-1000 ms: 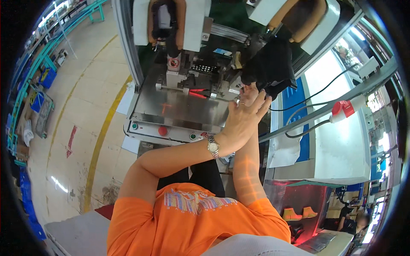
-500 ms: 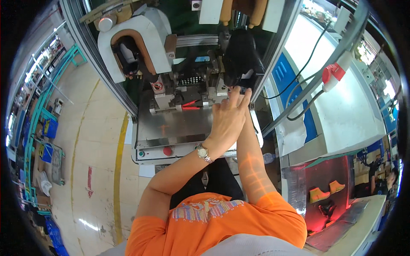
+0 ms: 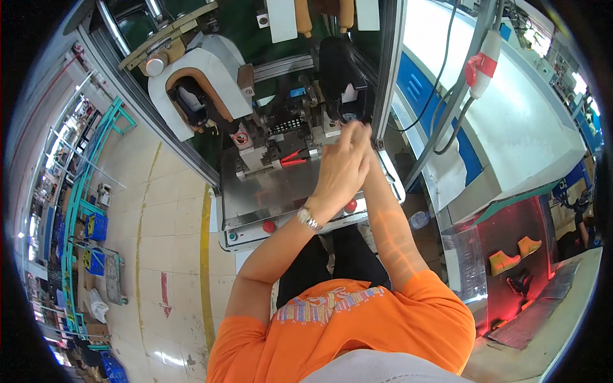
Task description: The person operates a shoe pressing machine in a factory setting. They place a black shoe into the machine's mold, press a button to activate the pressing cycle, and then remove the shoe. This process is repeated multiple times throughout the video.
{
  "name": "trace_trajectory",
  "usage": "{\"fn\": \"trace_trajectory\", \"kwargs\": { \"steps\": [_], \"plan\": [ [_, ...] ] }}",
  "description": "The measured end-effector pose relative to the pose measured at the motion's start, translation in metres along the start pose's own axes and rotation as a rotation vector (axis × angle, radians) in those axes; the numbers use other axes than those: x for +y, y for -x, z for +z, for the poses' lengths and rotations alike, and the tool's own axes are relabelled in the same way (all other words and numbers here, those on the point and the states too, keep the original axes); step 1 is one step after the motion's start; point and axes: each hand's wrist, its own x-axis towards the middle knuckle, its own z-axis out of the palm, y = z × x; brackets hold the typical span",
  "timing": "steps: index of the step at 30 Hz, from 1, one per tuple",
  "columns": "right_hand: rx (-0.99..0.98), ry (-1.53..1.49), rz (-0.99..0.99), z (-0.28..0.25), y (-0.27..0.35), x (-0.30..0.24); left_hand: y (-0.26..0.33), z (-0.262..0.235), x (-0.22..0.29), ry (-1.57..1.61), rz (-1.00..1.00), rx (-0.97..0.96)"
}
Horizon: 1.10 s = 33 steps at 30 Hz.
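Steel machine bed, left hand outstretched, right hand beneath

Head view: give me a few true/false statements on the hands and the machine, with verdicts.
1. Both hands are raised together at the black shoe upper on the machine. True; the left hand covers most of the right hand.
2. A wristwatch is on the right wrist. False; it is on the left wrist.
3. The person wears a blue shirt. False; the shirt is orange.
4. Two red round buttons sit on the machine's front edge. True.
5. The steel machine table is covered with tools. False; it is mostly bare.
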Motion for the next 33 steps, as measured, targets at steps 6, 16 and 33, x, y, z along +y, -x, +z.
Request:
{"fn": "trace_trajectory", "kwargs": {
  "steps": [6,16,33],
  "plan": [
    [0.477,1.302,-0.685,-0.165,0.06,0.01,0.151,0.037,-0.022,0.494,-0.077,-0.328],
    [0.5,1.265,0.114,-0.241,0.076,0.034,0.337,0.113,-0.065,0.321,-0.37,-0.444],
    [0.696,0.93,-0.441,-0.245,0.1,0.068,0.328,0.119,-0.065,0.177,-0.519,-0.467]
  ]
}}
